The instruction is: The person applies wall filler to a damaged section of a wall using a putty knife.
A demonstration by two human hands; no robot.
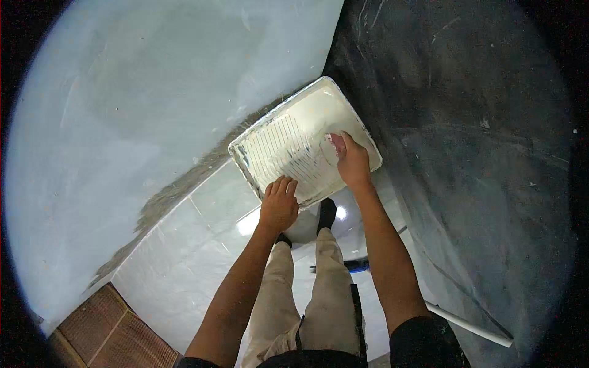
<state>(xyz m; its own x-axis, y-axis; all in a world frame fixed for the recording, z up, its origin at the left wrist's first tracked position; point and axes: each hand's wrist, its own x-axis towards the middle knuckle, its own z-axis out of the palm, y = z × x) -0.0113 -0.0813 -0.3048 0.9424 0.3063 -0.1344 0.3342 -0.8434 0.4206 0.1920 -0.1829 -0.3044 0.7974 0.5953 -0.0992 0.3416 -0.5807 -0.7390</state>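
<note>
A white paint tray [240, 149] with a ribbed slope lies slanted in front of me. Cream-white paint [316, 110] fills its deeper right end and coats the ribs. My left hand [280, 201] grips the near edge of the tray, with its fingers over the rim and the thumb hidden. Over the paint, my right hand [354, 161] pinches a small reddish-pink pad [336, 143] with white paint on it; its exact kind I cannot make out. The pad's lower end touches the paint, which shows a curved ripple beside it.
A pale wall [153, 80] rises on the left, a dark sheet-like surface [478, 122] on the right. Shiny light floor tiles [178, 245] lie below. Near my feet are a blue-and-black object [356, 265], a white pipe [472, 326] and a brown mesh panel [116, 331].
</note>
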